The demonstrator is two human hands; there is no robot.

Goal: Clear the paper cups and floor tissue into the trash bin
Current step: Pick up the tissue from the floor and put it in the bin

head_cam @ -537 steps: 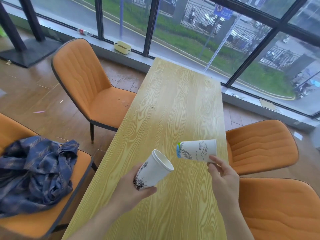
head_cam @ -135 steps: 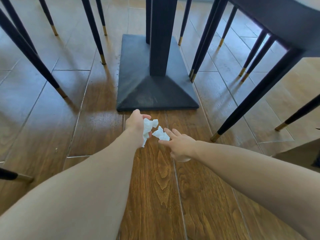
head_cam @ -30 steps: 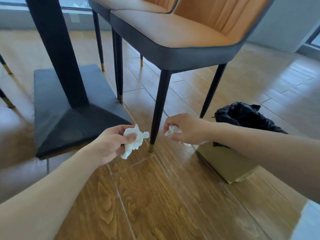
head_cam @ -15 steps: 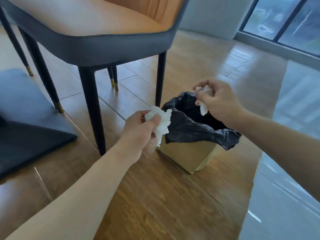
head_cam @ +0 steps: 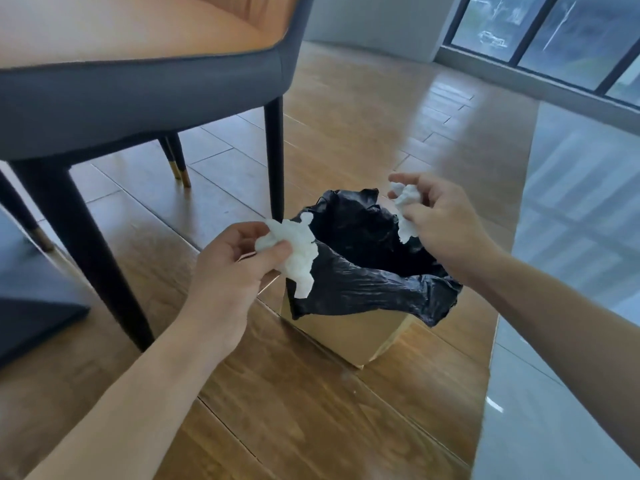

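Tissue's basically at the finish line; left hand pinches one crumpled wad at the near rim of the trash bin, mid-frame; right hand pinches another wad right over the black liner; neither's dropped yet; can't see any cups, so no clue there.

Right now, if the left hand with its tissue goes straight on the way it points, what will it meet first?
Probably the black bag lining the trash bin: the left hand points right, its tissue already overlapping the near rim. Depth is unclear.
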